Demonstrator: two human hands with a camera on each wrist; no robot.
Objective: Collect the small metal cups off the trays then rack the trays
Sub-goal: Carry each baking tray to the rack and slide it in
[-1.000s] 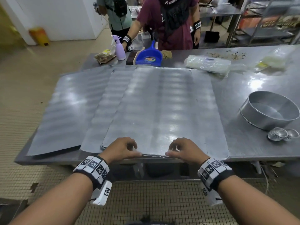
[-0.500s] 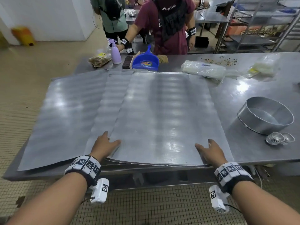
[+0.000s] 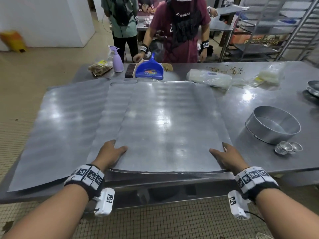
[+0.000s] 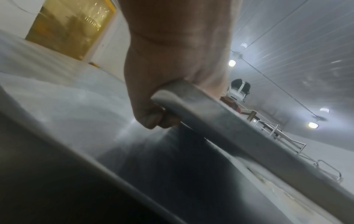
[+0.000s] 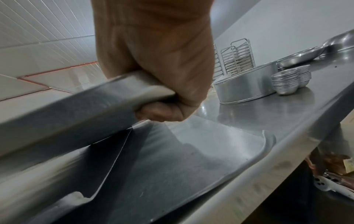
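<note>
Several flat metal trays lie overlapped on the steel table (image 3: 255, 102). The top tray (image 3: 165, 126) has its near edge raised a little off the tray below (image 5: 191, 151). My left hand (image 3: 112, 150) grips its near left corner, thumb on top. In the left wrist view the fingers (image 4: 153, 118) curl under the tray's rim (image 4: 229, 128). My right hand (image 3: 224, 156) grips the near right corner, its fingers (image 5: 162, 112) curled under the rim (image 5: 76, 103). Small metal cups (image 3: 286, 148) stand stacked (image 5: 287, 80) on the table to the right.
A round metal pan (image 3: 272, 125) sits beside the cups. Two more trays (image 3: 69, 126) spread to the left. At the far edge are a blue dustpan (image 3: 149, 69), a spray bottle (image 3: 117, 60), plastic bags (image 3: 208, 78) and a person in maroon (image 3: 181, 31). A tray rack (image 3: 293, 23) stands back right.
My hands moved apart from the middle of the top tray's near edge to its two near corners and took hold there. The near edge has come up slightly.
</note>
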